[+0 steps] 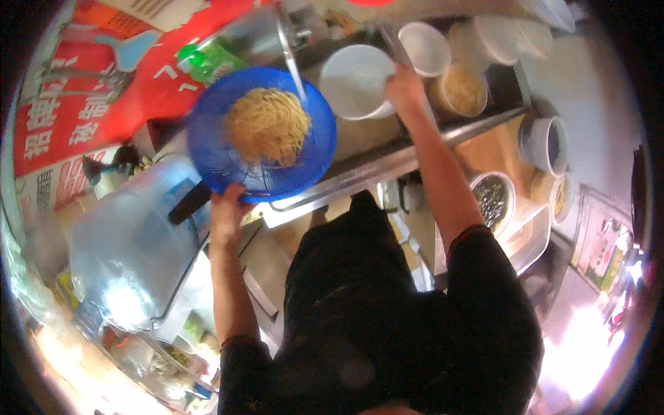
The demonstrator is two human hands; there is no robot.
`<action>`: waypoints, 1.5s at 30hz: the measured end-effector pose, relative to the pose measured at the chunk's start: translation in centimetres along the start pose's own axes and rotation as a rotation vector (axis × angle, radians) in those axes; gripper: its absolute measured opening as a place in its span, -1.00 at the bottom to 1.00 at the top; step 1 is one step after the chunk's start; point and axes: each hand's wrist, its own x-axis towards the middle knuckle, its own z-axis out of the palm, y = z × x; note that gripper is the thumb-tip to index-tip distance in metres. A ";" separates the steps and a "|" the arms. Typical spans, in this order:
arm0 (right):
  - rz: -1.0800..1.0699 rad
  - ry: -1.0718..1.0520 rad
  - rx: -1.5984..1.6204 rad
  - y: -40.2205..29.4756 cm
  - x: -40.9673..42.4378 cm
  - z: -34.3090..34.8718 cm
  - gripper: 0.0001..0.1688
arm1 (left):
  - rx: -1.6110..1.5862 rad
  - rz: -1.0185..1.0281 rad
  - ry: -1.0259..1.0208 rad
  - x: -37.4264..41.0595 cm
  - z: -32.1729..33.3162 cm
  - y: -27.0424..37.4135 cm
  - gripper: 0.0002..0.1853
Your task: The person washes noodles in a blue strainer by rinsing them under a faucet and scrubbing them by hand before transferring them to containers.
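Note:
My left hand grips the near rim of a blue plastic basket at the left of centre. A heap of pale noodles lies in the basket. A thin metal rod or handle reaches down to the basket's far right edge. My right hand is beside a large white round tub, with its fingers near the tub's right rim. Blur hides whether it grips the tub or the grey metal strip next to it.
White tubs stand at the back right, beside a tub of yellowish food. A steel counter edge crosses below. Right of my forearm are a tub of dark contents and a clear plastic box. A plastic bag hangs left.

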 end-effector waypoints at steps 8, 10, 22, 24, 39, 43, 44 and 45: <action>-0.467 -0.063 -0.203 -5.9 1.5 -3.7 -0.45 | -0.092 0.095 -0.131 5.9 4.0 -8.4 -0.30; -0.409 -0.029 -0.353 -9.8 1.2 -4.2 -0.49 | -0.121 0.086 -0.095 7.0 6.6 -9.0 -0.24; -0.716 -0.176 -1.015 -18.9 0.0 -1.6 -0.70 | -0.089 0.232 -0.162 14.2 12.5 -16.8 -0.23; -0.747 -0.197 -1.159 -19.0 0.1 0.3 -0.70 | -0.327 -0.081 -0.164 12.2 12.9 -15.2 -0.28; -0.602 -0.169 -1.234 -18.5 2.6 -2.7 -0.68 | -0.297 -0.063 -0.128 9.9 9.7 -15.6 -0.09; -0.519 -0.050 -1.110 -10.3 7.0 -7.1 -0.66 | -0.413 -0.130 -0.161 5.7 5.7 -13.4 -0.26; -0.508 -0.007 -1.095 -7.2 8.3 -8.3 -0.65 | -0.439 -0.103 -0.237 6.0 5.0 -12.5 -0.36; -0.505 0.035 -1.076 -4.6 9.0 -8.9 -0.63 | -0.471 -0.107 -0.230 6.3 5.6 -12.1 -0.35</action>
